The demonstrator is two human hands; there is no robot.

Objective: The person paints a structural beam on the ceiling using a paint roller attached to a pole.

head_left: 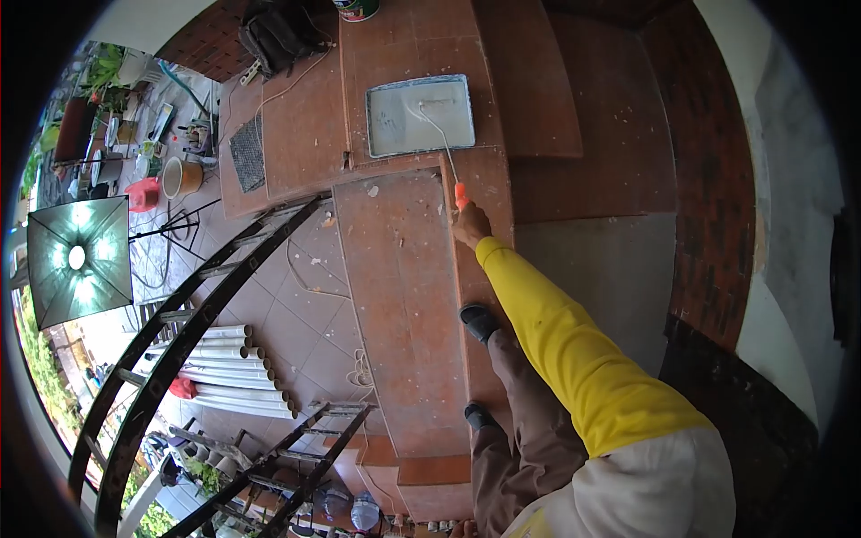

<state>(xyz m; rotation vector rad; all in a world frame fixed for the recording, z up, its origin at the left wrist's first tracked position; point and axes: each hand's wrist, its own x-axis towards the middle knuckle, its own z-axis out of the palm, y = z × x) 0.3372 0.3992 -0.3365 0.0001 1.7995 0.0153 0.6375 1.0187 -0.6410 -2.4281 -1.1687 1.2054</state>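
My right hand, at the end of a yellow sleeve, is closed around the orange handle of a paint roller. The roller's bent metal rod reaches up into a blue-rimmed paint tray, where its head lies in pale paint. The tray rests on reddish-brown tiles. At the bottom edge, beside a bit of yellow sleeve, a small brown shape appears to be part of my left hand; its fingers cannot be made out.
Black ladders stand on the left, near a lit square lamp and a stack of pale pipes. A beige bucket and a dark bag are farther up. My feet are on the tiled step, beside its edges.
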